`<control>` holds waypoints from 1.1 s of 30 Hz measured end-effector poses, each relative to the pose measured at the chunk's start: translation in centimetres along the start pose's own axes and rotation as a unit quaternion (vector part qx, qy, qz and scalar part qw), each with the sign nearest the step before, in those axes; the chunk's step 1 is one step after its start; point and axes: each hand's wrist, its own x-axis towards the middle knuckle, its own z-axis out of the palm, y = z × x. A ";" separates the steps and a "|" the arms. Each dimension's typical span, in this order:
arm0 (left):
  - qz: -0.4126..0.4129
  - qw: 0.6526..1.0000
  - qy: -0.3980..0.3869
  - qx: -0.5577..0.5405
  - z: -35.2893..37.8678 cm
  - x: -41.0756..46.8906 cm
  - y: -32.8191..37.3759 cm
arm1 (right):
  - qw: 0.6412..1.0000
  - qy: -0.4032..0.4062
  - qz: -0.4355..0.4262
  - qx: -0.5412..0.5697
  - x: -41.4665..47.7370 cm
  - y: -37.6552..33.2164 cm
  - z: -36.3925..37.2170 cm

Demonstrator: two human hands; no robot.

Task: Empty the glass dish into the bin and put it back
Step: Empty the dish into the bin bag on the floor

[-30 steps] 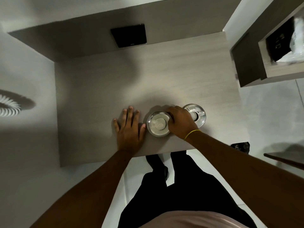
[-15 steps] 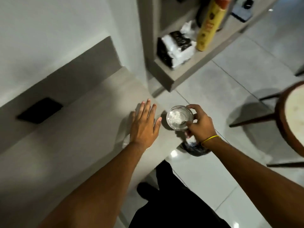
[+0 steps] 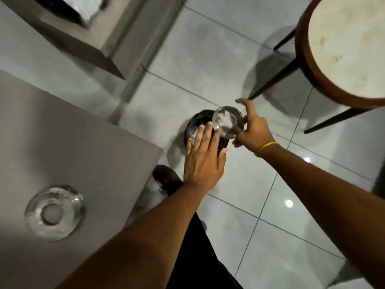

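Observation:
My right hand (image 3: pixel 252 128) holds a round glass dish (image 3: pixel 227 120) with pale ash-like residue inside, tilted over a small black bin (image 3: pixel 198 126) on the tiled floor. My left hand (image 3: pixel 205 155) is spread flat with its fingers apart above the bin's near side, fingertips at the dish's left rim. It holds nothing. Part of the bin is hidden behind both hands and the dish.
A second clear glass dish (image 3: pixel 55 211) rests on the grey table (image 3: pixel 83 159) at lower left. A round stool (image 3: pixel 345 51) with dark wooden legs stands at upper right. A shelf unit (image 3: pixel 79 32) is at upper left. My shoe (image 3: pixel 166 178) is beside the table's corner.
The view has swung right and down to the floor. My right hand carried the dish off the table to above the bin and tilted it. My left hand left the tabletop and followed.

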 end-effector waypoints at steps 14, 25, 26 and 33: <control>-0.089 0.995 -0.027 0.032 14.6 -1.7 -11.8 | 0.911 -0.045 -0.240 -0.331 11.5 12.3 13.9; -0.124 0.992 -0.012 0.023 15.2 -2.6 -13.5 | 0.776 -0.129 -0.355 -0.505 15.4 12.4 15.7; -0.126 0.992 -0.015 0.019 15.3 -2.6 -13.3 | 0.767 -0.134 -0.363 -0.512 15.6 12.5 15.7; -0.131 0.991 -0.036 0.008 15.3 -2.5 -13.0 | 0.725 -0.184 -0.363 -0.556 16.0 12.9 16.2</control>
